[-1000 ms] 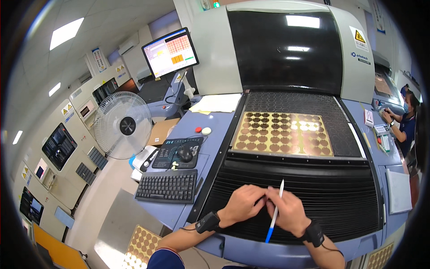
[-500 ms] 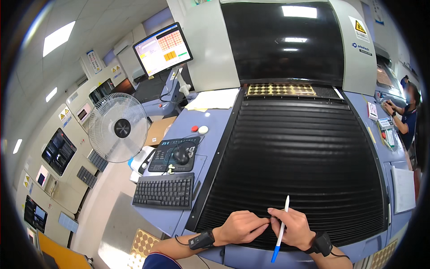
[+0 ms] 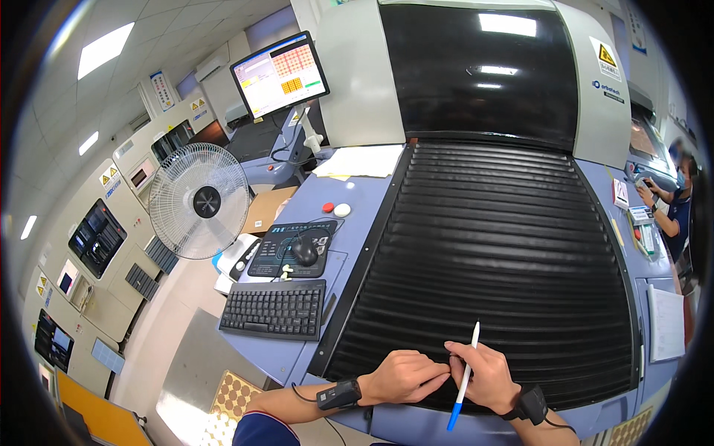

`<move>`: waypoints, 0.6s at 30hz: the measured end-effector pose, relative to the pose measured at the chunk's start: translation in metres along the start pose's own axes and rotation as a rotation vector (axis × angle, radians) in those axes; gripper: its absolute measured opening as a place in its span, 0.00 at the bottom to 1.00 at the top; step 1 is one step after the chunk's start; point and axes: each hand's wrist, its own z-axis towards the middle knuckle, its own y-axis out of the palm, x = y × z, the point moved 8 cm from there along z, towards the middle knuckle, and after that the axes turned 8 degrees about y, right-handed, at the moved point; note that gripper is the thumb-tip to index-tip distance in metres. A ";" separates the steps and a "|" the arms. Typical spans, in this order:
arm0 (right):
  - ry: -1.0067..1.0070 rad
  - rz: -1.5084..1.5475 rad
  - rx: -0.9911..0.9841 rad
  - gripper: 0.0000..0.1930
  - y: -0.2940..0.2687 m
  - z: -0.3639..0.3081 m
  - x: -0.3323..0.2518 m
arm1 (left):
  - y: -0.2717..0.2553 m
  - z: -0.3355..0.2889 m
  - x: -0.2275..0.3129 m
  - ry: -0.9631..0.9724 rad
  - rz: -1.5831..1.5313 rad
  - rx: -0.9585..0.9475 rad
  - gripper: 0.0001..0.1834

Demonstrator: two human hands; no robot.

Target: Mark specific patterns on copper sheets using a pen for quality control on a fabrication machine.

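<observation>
My left hand [image 3: 407,377] hovers over the near end of a ribbed black bellows cover [image 3: 491,253]. Its fingers are curled and pressed together; whether anything is between them cannot be seen. Close beside it, with fingertips almost touching, my right hand [image 3: 489,379] grips a white pen [image 3: 465,380] with a blue end. The pen slants across the hand, its white tip pointing up and away, the blue end low and toward me. Each wrist wears a black strapped device.
Beyond the cover stands a large machine with a dark window [image 3: 483,74]. At left are a keyboard [image 3: 272,308], a mouse [image 3: 303,251], red and white buttons [image 3: 341,210], a monitor [image 3: 281,76] and a fan [image 3: 198,201]. A notepad [image 3: 666,323] lies at right; a person [image 3: 673,201] works farther back.
The gold-patterned panel at the machine's opening has gone from sight, and the bellows cover now reaches up to the window. My hands hold nearly the same pose; the view has shifted slightly.
</observation>
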 end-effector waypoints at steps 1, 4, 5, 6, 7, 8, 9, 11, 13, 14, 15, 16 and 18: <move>0.004 -0.002 -0.004 0.19 0.000 0.000 0.001 | 0.000 0.000 0.000 -0.003 -0.003 -0.002 0.05; 0.017 -0.010 -0.015 0.19 0.000 -0.001 0.001 | 0.002 -0.001 0.001 -0.010 -0.013 -0.009 0.04; 0.013 -0.015 -0.013 0.20 0.000 -0.001 0.001 | 0.002 -0.001 0.001 -0.011 -0.016 -0.013 0.04; 0.010 -0.019 -0.011 0.20 -0.001 -0.001 0.000 | 0.003 -0.001 0.001 -0.012 -0.022 -0.022 0.04; 0.015 -0.023 -0.011 0.20 -0.001 -0.001 0.000 | 0.003 -0.001 0.001 -0.010 -0.015 -0.029 0.04; 0.011 -0.020 -0.006 0.20 -0.001 0.000 0.000 | 0.004 -0.002 0.001 -0.011 -0.012 -0.042 0.04; 0.014 -0.017 -0.004 0.20 -0.001 0.000 0.000 | 0.005 -0.002 0.001 -0.014 -0.010 -0.049 0.04; 0.030 -0.019 -0.012 0.19 -0.001 0.000 0.001 | 0.003 -0.002 0.001 -0.009 -0.024 -0.022 0.05; 0.017 -0.029 -0.014 0.19 -0.001 0.000 0.000 | 0.004 -0.002 0.001 -0.006 -0.033 -0.010 0.05; 0.019 -0.025 -0.014 0.19 -0.001 0.000 0.000 | 0.004 -0.002 0.001 -0.007 -0.034 -0.016 0.05; 0.016 -0.035 -0.017 0.19 -0.001 0.000 -0.001 | 0.005 -0.003 0.001 -0.014 -0.038 -0.025 0.05; 0.019 -0.039 -0.019 0.19 -0.001 -0.001 -0.001 | 0.005 -0.003 0.002 -0.014 -0.040 -0.028 0.05; 0.018 -0.051 -0.023 0.19 -0.002 0.000 -0.001 | 0.005 -0.003 0.001 -0.015 -0.045 -0.038 0.05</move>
